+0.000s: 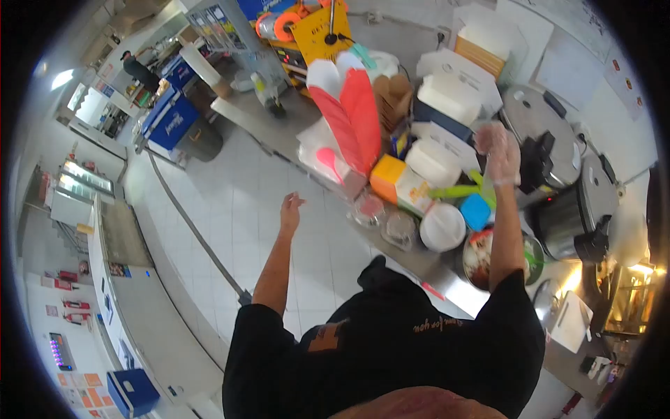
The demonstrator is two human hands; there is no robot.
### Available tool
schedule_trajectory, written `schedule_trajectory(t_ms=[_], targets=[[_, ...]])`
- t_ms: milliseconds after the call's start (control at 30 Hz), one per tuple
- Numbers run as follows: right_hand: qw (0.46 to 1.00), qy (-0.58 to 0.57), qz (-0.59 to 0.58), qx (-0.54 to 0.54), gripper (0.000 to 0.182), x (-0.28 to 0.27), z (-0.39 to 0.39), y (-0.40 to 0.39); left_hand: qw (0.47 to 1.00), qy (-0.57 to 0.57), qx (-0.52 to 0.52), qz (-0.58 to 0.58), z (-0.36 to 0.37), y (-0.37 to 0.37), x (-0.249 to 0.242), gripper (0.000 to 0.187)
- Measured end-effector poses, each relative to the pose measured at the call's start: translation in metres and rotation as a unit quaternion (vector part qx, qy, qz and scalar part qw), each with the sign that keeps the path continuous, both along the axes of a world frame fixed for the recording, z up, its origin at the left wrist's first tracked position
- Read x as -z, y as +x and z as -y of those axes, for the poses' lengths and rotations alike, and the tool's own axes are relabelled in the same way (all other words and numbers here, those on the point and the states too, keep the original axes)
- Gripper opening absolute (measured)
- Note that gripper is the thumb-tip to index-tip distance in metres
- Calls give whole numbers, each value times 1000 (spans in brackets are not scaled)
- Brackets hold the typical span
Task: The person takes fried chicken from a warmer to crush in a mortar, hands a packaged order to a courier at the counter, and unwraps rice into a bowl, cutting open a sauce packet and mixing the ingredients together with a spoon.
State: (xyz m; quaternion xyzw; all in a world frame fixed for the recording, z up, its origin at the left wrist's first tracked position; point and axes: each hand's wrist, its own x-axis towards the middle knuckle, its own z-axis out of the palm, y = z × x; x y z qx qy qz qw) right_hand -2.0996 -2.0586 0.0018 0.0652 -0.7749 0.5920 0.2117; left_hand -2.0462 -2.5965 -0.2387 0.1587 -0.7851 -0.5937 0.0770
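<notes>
Shirt (pixel 391 356) cropped; gloved right fingers (pixel 497 142) indistinct.

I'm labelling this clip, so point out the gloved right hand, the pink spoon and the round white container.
Gloved right hand (pixel 499 156): head view, middle of the hand.
Pink spoon (pixel 327 158): head view, on its bowl.
Round white container (pixel 442 227): head view, on its top.

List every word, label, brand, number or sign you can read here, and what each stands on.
"for you": black shirt, upside down; the word before it is unclear.
"GET": yellow panel; the rest is unclear.
Too small or blurred to read: print on the blue box, white takeaway box, orange-and-white carton and wall posters.
</notes>
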Motion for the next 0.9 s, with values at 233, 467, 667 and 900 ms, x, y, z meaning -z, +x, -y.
schedule_trajectory(t_ms=[233,467,667,900], targets=[[927,370,-44,-52,45,-8,153,-297,969,-114,202,-82,-3,-134,-112,35],[849,520,94,18,38,34,232,-400,915,-212,334,-77,52,-225,-169,39],[870,408,259,96,33,21,235,-449,852,-189,436,-220,26,-412,-164,48],[949,-165,248,103,27,-152,210,-301,767,-169,604,-138,-54,-564,-114,73]])
